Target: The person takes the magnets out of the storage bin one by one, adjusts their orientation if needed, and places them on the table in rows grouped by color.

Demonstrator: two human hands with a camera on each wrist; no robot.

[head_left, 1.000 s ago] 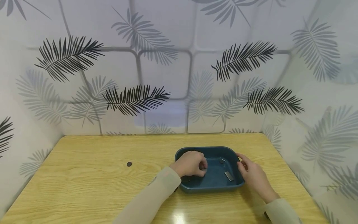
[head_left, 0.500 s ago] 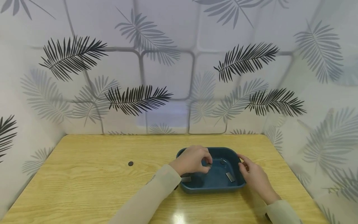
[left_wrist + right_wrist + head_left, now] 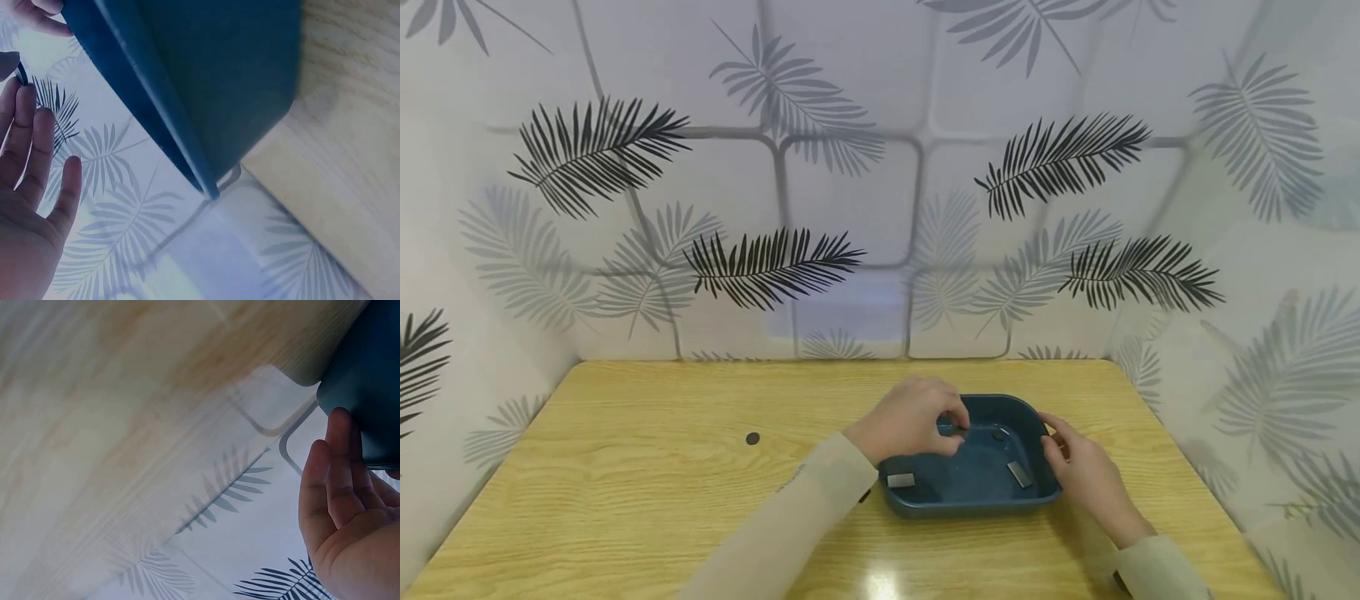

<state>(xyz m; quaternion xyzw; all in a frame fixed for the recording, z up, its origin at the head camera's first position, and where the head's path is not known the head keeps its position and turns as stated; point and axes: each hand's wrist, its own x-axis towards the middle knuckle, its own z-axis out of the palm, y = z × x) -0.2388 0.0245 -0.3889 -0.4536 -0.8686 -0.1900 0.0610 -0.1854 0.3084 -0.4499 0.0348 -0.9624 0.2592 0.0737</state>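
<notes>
A dark blue rectangular tray [image 3: 970,506] with rounded corners stands on the wooden table. Over its left part, my left hand [image 3: 913,421] pinches a thin, dark round disc [image 3: 22,74] between thumb and fingertips, above the tray floor. My right hand [image 3: 1092,481] holds the tray's right end, thumb at the rim and fingers along the outer wall, as the right wrist view shows. Inside the tray lie a grey rectangular piece [image 3: 901,480] at the left, a similar grey piece [image 3: 1018,474] at the right, and a small dark disc [image 3: 998,434] near the back right.
Another dark round disc [image 3: 752,438] lies on the wooden table [image 3: 647,483], left of the tray. Behind and beside the table hangs a pale covering [image 3: 850,208] printed with leaves.
My left hand has risen from the tray floor with the dark disc between its fingertips, uncovering the left grey piece. My right hand stays at the tray's right end.
</notes>
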